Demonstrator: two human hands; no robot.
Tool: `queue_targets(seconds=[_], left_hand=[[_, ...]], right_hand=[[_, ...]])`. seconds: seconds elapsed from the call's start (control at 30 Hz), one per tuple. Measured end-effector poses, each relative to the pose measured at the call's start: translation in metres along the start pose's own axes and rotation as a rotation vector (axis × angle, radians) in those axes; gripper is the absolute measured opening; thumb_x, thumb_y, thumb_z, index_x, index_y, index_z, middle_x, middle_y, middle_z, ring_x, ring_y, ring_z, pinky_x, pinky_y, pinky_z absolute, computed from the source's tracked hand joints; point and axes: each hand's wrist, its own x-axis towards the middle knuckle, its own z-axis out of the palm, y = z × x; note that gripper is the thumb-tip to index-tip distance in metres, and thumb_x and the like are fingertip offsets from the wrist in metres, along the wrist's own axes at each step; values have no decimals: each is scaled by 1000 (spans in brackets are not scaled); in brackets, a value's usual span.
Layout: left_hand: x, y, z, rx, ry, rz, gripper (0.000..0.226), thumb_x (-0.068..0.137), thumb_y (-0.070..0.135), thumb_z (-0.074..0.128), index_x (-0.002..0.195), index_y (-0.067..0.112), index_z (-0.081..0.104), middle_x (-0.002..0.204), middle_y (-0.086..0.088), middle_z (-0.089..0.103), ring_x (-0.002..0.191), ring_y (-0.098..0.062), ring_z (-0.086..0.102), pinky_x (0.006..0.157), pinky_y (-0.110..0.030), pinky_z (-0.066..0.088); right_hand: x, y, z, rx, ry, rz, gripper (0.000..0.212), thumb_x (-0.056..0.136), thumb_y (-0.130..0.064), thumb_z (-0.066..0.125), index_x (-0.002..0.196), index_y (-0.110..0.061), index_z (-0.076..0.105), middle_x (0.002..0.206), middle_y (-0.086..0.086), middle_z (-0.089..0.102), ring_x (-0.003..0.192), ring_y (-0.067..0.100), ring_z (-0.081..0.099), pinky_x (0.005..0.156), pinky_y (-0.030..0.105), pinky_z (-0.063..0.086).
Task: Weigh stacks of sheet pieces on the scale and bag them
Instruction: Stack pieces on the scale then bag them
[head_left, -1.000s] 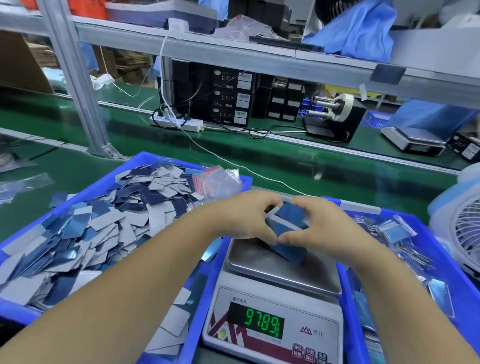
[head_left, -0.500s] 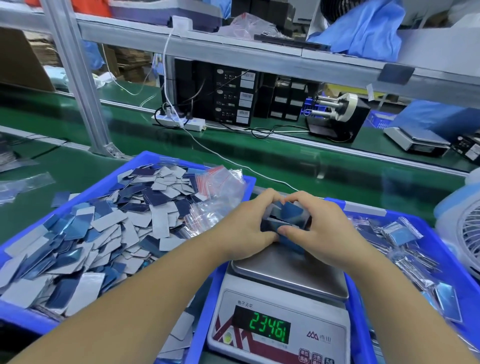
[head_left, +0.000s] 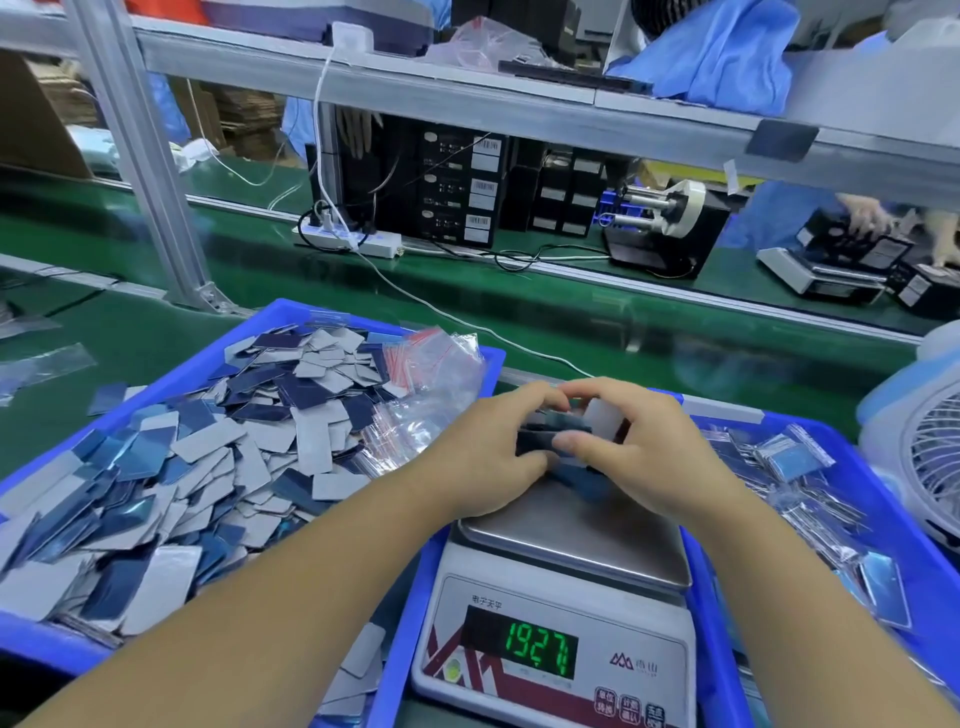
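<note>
Over the far edge of the scale (head_left: 571, 540) both my hands hold one stack of blue and grey sheet pieces (head_left: 558, 439). My left hand (head_left: 488, 452) grips its left end with curled fingers. My right hand (head_left: 639, 447) pinches its right end, thumb at the front, and a pale piece shows between its fingers. A few blue pieces (head_left: 576, 475) lie on the steel pan below. The green display (head_left: 540, 652) shows blurred digits. Loose pieces fill the blue bin (head_left: 156, 467) at left, with empty zip bags (head_left: 431, 384) at its far right corner.
A second blue bin (head_left: 841, 499) at right holds filled bags. A white fan (head_left: 930, 457) stands at the right edge. Beyond lie the green conveyor belt (head_left: 571, 322), a power strip (head_left: 353, 239), black boxes, a tape dispenser (head_left: 670, 223) and another person's hands at a far scale.
Both hands have lifted the stack slightly off the pan and squared it between them. The scale's reading has kept dropping.
</note>
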Motion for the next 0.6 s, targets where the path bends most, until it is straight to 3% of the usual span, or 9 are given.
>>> queue_targets(seconds=[0.07,0.17,0.33,0.5,0.6], left_hand=[[1,-1,-1,-12,31,-9,40,86,22,72,110,48,53,97,19,68,83,-6,63,79,-31,53],[2,-5,-5,-32,7,-55,35,86,18,72,108,42,59,97,15,71,91,-5,65,84,-30,53],[3,-5,-8,-46,-49,-84,26,86,15,71,101,36,63,94,15,71,91,-7,65,86,-33,54],[3,-4,-9,-39,-56,-90,25,86,16,72,92,38,62,91,16,70,88,-6,64,83,-29,54],[0,-2,-9,-49,-50,-94,29,86,15,71,90,42,61,89,20,69,86,-2,63,80,-24,53]], right_hand=[[-1,-1,-2,60,33,14,18,93,-27,69,108,-37,71,99,-31,64,95,-7,58,74,3,37],[-1,0,-3,91,24,42,19,100,-25,56,104,-33,73,90,-27,63,87,-3,59,69,5,37],[0,2,-9,153,88,23,26,99,-20,59,83,-38,68,77,-8,60,64,6,54,64,22,39],[0,1,-22,485,327,83,21,93,-27,58,81,-29,75,58,-5,54,50,11,45,50,21,39],[1,3,-24,582,393,170,24,96,-13,61,85,-28,77,59,-2,60,50,14,54,51,23,50]])
